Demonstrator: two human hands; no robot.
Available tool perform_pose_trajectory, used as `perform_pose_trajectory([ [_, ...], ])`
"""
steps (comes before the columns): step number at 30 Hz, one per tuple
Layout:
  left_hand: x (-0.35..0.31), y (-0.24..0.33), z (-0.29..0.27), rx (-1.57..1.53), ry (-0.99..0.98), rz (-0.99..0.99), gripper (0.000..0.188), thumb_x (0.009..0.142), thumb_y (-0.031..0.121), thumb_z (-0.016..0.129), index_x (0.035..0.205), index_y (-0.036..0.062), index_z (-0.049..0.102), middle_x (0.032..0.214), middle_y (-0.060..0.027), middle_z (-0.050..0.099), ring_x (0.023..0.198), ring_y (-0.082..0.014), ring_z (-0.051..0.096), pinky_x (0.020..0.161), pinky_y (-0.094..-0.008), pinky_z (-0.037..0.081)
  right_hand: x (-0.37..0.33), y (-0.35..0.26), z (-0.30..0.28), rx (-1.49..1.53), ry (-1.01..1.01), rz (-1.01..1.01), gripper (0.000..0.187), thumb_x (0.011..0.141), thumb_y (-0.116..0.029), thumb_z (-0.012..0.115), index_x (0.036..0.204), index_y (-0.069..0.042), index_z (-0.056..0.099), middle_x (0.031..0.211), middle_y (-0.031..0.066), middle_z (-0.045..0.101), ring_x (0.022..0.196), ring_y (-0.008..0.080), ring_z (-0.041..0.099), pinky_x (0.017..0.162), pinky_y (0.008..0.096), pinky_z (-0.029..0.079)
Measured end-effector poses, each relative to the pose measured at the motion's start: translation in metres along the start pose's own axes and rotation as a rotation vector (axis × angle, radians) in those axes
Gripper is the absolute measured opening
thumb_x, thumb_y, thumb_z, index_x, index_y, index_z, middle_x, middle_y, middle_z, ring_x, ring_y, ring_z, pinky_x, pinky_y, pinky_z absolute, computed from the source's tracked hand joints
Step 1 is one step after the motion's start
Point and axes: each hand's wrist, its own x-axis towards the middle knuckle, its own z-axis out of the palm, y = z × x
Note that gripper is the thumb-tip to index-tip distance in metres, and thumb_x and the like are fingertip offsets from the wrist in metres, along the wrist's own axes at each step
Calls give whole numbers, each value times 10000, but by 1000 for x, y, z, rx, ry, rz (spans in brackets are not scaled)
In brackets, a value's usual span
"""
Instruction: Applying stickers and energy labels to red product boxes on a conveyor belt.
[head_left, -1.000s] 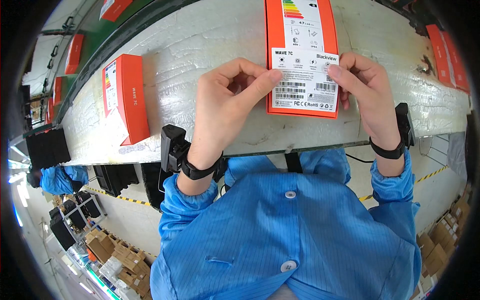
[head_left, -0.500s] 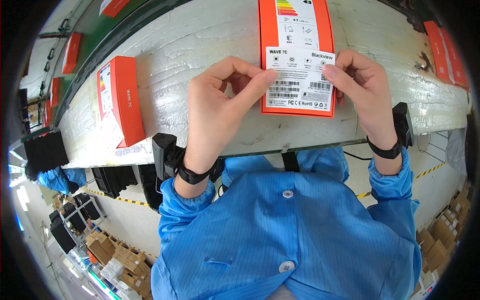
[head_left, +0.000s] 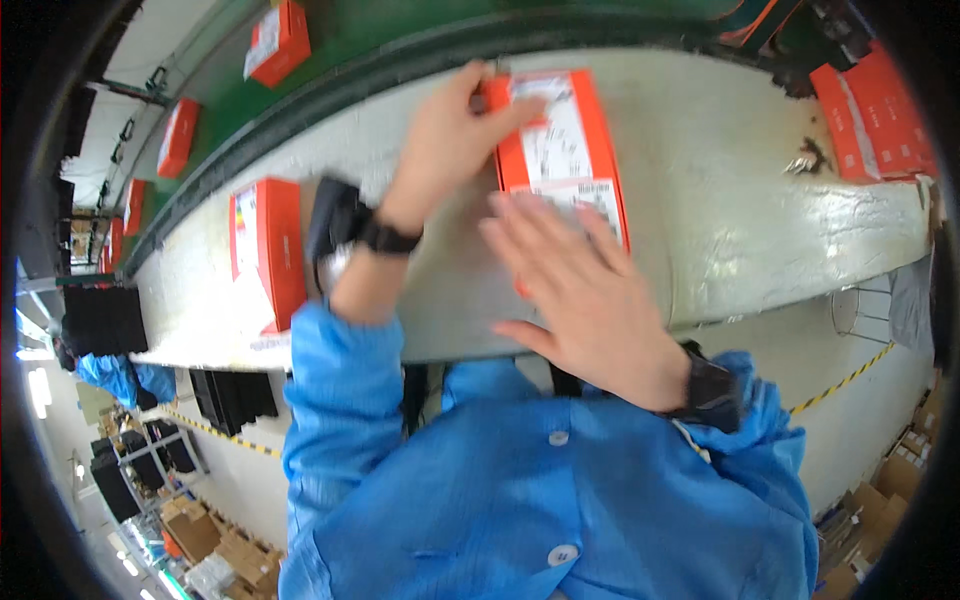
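Note:
An orange-red box (head_left: 603, 150) lies on the plastic-covered worktable in front of me, with a white printed panel (head_left: 558, 150) on its top face. My left hand (head_left: 445, 140) grips its far left corner, thumb over the top and fingers at the side. Spread flat over the box's near end is my right hand (head_left: 590, 300), its fingers stretched out and somewhat blurred. Those fingers lie over a white label (head_left: 570, 187) and hide most of it. Both of my wrists carry black straps with small black devices.
To the left stands another orange-red box (head_left: 285, 255) with a white sticker partly hanging off its near end. Several similar boxes (head_left: 280, 45) sit on the green conveyor (head_left: 400, 22) beyond the table. More orange-red boxes (head_left: 870, 120) are at the far right.
My left hand has gone from the label's edge to the box's far left corner. My right hand has released the label's right edge and flattened over it. The box appears turned slightly.

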Motion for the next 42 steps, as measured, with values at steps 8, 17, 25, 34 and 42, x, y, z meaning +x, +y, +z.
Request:
perform_pose_trajectory([
  [8,52,59,12,409,289,387,478,845,432,803,989,18,612,911,-149,652,822,-304,661,711,-407,525,-20,45,-66,-82,-116,324,892,829,-598,705,1548,-156,417,1595,300,271,1452,514,297,1173,664,211],
  [17,273,31,110,892,319,-28,882,808,571,733,1523,147,435,1650,-175,214,1448,-521,266,1006,-711,397,-56,97,-41,-103,-274,-17,774,865,-238,687,1561,-362,372,1468,256,412,1333,461,438,1148,571,334],
  [25,255,-17,4,-417,573,46,700,833,300,744,1464,75,542,1248,-162,640,1076,-242,636,898,-312,516,61,257,-97,-354,-72,-213,796,760,-317,801,1491,-291,486,1558,201,373,1429,424,361,1207,579,262],
  [34,28,18,-40,159,475,287,650,849,182,699,1442,-14,518,1483,-251,484,1349,-364,517,1096,-376,431,124,225,0,95,396,-23,166,913,-244,698,920,-79,687,975,107,626,958,322,609,794,432,492],
  [42,-123,80,46,424,158,228,1033,729,294,867,1561,22,318,1604,-272,270,1456,-462,329,1093,-521,411,18,108,-13,813,-189,494,327,935,-330,732,882,-10,695,727,51,671,645,105,598,597,280,465],
])
